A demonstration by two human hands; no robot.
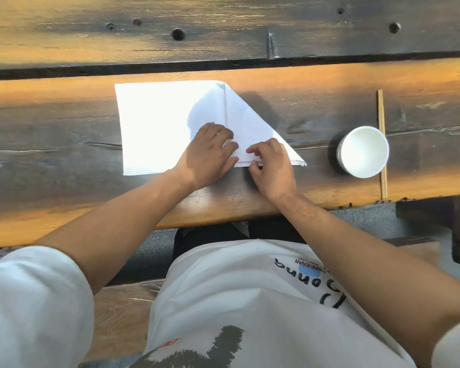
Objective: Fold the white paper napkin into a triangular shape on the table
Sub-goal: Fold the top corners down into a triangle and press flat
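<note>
The napkin (165,128) lies flat on the tabletop (64,197), in the middle of it, with its long axis running left to right. Its right end is already folded on a slant, so the sheet tapers to a point at the near right, aimed toward the cup (363,151).

The left hand (210,152) rests on the paper with fingers spread flat, probably to pin the layers so they do not slide. The right hand (271,168) sits at the near edge just beside it, fingers curled and thumb tucked under, pinching that edge, likely to line it up or sharpen the crease.

The cup stands well to the right, with a chopstick (382,144) lying near to far behind it, both clear of the folding.
</note>
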